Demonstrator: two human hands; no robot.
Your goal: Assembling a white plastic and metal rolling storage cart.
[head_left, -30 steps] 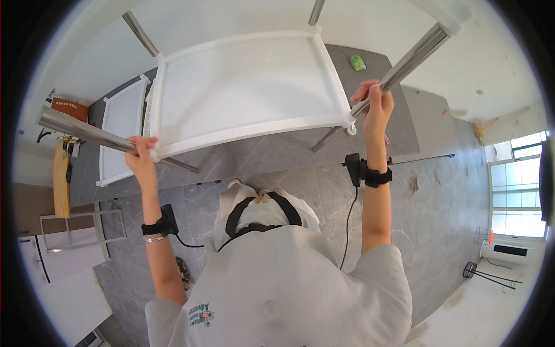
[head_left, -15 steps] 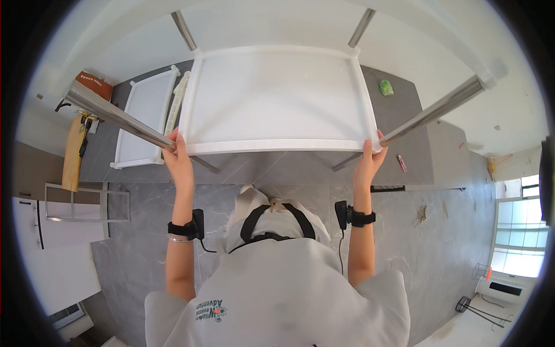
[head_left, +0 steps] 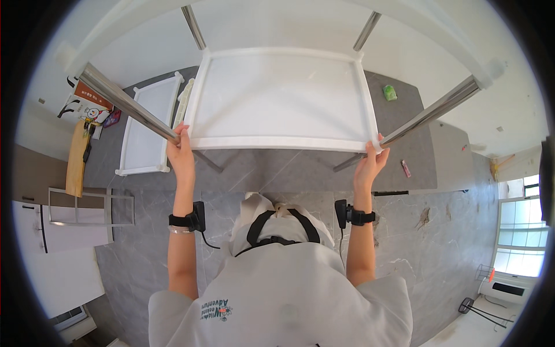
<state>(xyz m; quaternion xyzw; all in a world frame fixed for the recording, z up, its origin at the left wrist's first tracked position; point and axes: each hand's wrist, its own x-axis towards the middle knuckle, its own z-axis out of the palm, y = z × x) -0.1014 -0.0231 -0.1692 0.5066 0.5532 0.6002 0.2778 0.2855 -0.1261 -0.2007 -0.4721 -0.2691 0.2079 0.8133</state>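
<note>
A white shelf tier [head_left: 280,98] with a raised rim belongs to a rack on shiny metal poles, standing over a grey table. My left hand [head_left: 182,156] grips its near left corner, fingers wrapped round the corner where the left pole [head_left: 124,104] meets it. At the near right corner, my right hand [head_left: 369,166] holds the shelf in the same way, beside the right pole [head_left: 430,113]. Each palm faces the corner, and some fingertips are hidden behind the rim. Above, another white frame crosses the top of the view, partly cut off.
On the grey table [head_left: 404,173], a second white shelf panel [head_left: 147,127] lies left of the rack beside a pale slatted strip [head_left: 184,103]. A green packet [head_left: 389,92] and a pink tube-like item [head_left: 406,168] lie right. A printed bag [head_left: 87,104] and wooden board [head_left: 76,159] are far left.
The rack's left side has shifted slightly right in view, with my left hand moving along with it. More of the printed bag shows at far left. Both hands keep their hold.
</note>
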